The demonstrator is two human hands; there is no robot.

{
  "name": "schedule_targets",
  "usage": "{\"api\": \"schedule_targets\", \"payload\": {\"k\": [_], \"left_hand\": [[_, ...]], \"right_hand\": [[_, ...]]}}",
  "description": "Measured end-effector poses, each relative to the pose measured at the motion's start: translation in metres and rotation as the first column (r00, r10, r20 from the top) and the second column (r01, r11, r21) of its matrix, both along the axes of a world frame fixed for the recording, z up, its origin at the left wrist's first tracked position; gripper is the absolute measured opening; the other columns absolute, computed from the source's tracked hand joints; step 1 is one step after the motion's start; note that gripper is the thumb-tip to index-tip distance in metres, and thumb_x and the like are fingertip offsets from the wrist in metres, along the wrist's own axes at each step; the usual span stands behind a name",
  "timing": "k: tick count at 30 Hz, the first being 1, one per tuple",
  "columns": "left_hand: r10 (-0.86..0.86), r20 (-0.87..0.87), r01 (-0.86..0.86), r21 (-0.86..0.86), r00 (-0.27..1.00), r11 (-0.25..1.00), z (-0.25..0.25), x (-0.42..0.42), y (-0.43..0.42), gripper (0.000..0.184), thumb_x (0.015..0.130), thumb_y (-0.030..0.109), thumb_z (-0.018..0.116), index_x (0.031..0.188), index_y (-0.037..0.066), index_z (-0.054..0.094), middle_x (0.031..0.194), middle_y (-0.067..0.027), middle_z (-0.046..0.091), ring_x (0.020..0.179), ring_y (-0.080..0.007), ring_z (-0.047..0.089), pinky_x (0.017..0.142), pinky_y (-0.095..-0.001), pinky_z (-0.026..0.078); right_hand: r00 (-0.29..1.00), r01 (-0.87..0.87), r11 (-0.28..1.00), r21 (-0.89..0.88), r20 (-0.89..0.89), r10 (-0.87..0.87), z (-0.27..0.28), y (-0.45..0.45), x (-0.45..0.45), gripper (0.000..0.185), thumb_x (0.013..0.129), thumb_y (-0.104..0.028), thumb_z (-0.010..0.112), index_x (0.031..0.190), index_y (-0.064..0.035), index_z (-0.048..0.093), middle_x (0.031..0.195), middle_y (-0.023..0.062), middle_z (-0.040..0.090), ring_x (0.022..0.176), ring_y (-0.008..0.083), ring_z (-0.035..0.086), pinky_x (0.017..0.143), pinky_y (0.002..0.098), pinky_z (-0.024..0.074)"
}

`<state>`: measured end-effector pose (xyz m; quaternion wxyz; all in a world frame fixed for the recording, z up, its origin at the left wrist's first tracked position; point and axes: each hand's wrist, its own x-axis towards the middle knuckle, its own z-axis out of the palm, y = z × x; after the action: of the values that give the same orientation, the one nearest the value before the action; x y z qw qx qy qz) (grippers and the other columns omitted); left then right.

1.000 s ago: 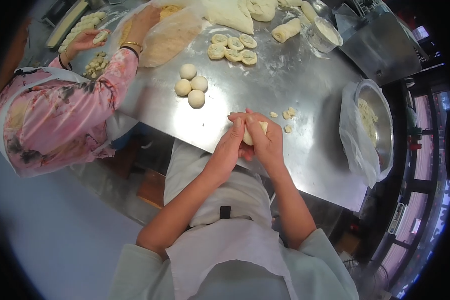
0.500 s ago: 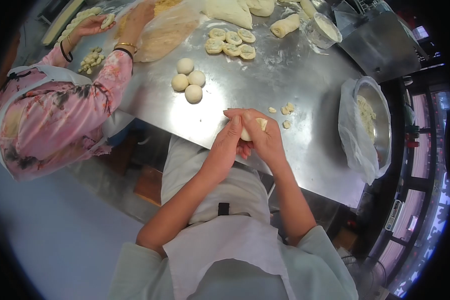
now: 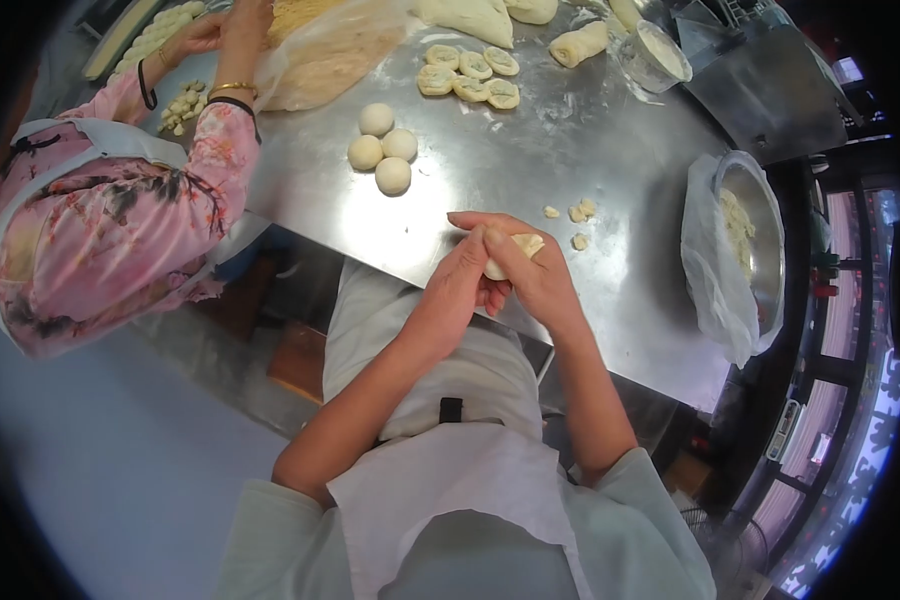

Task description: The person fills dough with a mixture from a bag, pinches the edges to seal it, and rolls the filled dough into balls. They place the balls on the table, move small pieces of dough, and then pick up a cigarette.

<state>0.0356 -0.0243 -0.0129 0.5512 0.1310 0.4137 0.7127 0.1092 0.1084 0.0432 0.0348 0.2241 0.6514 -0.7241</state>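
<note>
Cupped together over the near table edge, my left hand [image 3: 456,290] and my right hand [image 3: 538,278] are closed around a pale piece of dough [image 3: 525,246]. Part of the dough shows between the thumbs and at the right hand; the rest is hidden by fingers. Small dough scraps [image 3: 582,210] lie just beyond my right hand. Several smooth dough balls [image 3: 393,176] sit together on the metal table [image 3: 630,260], ahead and to the left. Farther back are several flat rounds [image 3: 472,90] with greenish centres.
At the right stands a steel bowl [image 3: 767,230] with plastic wrap and a pale mixture. A tub [image 3: 660,52], a dough roll [image 3: 578,45] and large dough [image 3: 470,20] are at the back. A co-worker's arms [image 3: 232,75] reach over the table at left, beside a plastic bag [image 3: 335,60].
My hands stay around the dough, with small shifts of the fingers. The co-worker's hands have come together near the bag; the piece held there earlier no longer shows.
</note>
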Motion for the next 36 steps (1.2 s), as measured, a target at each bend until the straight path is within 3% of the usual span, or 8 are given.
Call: {"api": "schedule_targets", "payload": {"k": [5,9,13,17,24,28,34,36], "left_hand": [[0.171,0.038,-0.169,-0.053,0.984,0.984,0.019,0.011,0.008,0.062,0.112,0.059,0.032,0.127,0.004,0.057,0.101,-0.0045,0.061,0.085,-0.0103,0.056,0.072,-0.0281,0.050],[0.115,0.035,-0.115,-0.003,0.993,0.993,0.004,0.006,0.001,0.064,0.111,0.060,0.031,0.127,0.004,0.057,0.101,-0.0054,0.062,0.086,-0.0104,0.058,0.071,-0.0278,0.050],[-0.096,0.126,0.099,-0.011,0.987,0.995,-0.004,0.004,-0.004,0.063,0.112,0.060,0.031,0.125,0.004,0.057,0.101,-0.0061,0.062,0.085,-0.0102,0.059,0.067,-0.0271,0.050],[-0.070,0.141,0.080,-0.066,0.988,0.995,0.003,0.009,0.005,0.061,0.113,0.057,0.029,0.121,0.004,0.059,0.096,-0.0041,0.063,0.079,-0.0112,0.059,0.068,-0.0289,0.049],[-0.051,0.118,0.058,-0.057,0.992,0.997,0.004,0.008,0.005,0.062,0.112,0.060,0.028,0.118,0.007,0.059,0.094,-0.0035,0.061,0.077,-0.0113,0.058,0.067,-0.0268,0.050],[-0.247,0.176,0.254,-0.018,0.953,0.967,0.006,0.001,0.001,0.059,0.113,0.058,0.028,0.120,0.007,0.058,0.100,-0.0037,0.061,0.080,-0.0121,0.058,0.068,-0.0278,0.050],[0.178,0.224,-0.152,-0.128,0.958,0.980,0.037,0.024,0.028,0.047,0.116,0.043,0.032,0.129,0.005,0.056,0.106,-0.0052,0.061,0.084,-0.0136,0.058,0.068,-0.0300,0.048],[0.128,0.186,-0.119,-0.058,0.974,0.991,0.014,0.018,0.021,0.044,0.116,0.040,0.034,0.131,0.005,0.055,0.107,-0.0054,0.061,0.084,-0.0140,0.058,0.067,-0.0302,0.047]], "right_hand": [[0.957,0.211,0.945,0.250,-0.250,-0.147,-0.029,-0.006,-0.004,0.045,0.109,-0.033,0.051,0.133,0.0013,0.068,0.119,0.0115,0.073,0.085,0.0134,0.067,0.081,0.0287,0.0574],[0.954,0.167,0.976,-0.140,-0.228,-0.196,-0.022,-0.004,0.002,0.040,0.108,-0.025,0.052,0.137,-0.0012,0.066,0.120,0.0137,0.073,0.091,0.0141,0.069,0.085,0.0278,0.0566],[0.983,0.037,0.999,0.014,-0.181,-0.034,-0.013,-0.001,0.008,0.044,0.109,-0.029,0.051,0.139,0.0000,0.063,0.123,0.0142,0.071,0.090,0.0127,0.068,0.081,0.0263,0.0557],[0.999,0.038,0.999,0.007,-0.033,-0.038,-0.011,0.008,0.017,0.044,0.110,-0.031,0.050,0.138,-0.0002,0.064,0.126,0.0146,0.070,0.084,0.0129,0.068,0.078,0.0258,0.0558],[0.926,0.274,0.962,-0.014,-0.265,-0.267,-0.034,-0.007,0.010,0.046,0.111,-0.032,0.049,0.142,0.0001,0.060,0.097,0.0109,0.075,0.071,0.0107,0.066,0.066,0.0246,0.0542],[0.996,0.013,0.991,-0.129,-0.082,-0.024,-0.008,0.013,0.025,0.047,0.110,-0.031,0.051,0.144,0.0003,0.058,0.116,0.0160,0.072,0.081,0.0133,0.069,0.075,0.0280,0.0564],[0.961,0.232,0.973,0.008,-0.160,-0.228,-0.046,-0.001,0.020,0.045,0.109,-0.029,0.051,0.141,0.0012,0.061,0.130,0.0179,0.067,0.105,0.0174,0.068,0.088,0.0294,0.0546],[0.953,0.255,0.967,-0.031,-0.164,-0.256,-0.042,-0.002,0.018,0.042,0.109,-0.028,0.053,0.138,0.0012,0.063,0.129,0.0165,0.068,0.111,0.0185,0.066,0.092,0.0300,0.0531]]}}
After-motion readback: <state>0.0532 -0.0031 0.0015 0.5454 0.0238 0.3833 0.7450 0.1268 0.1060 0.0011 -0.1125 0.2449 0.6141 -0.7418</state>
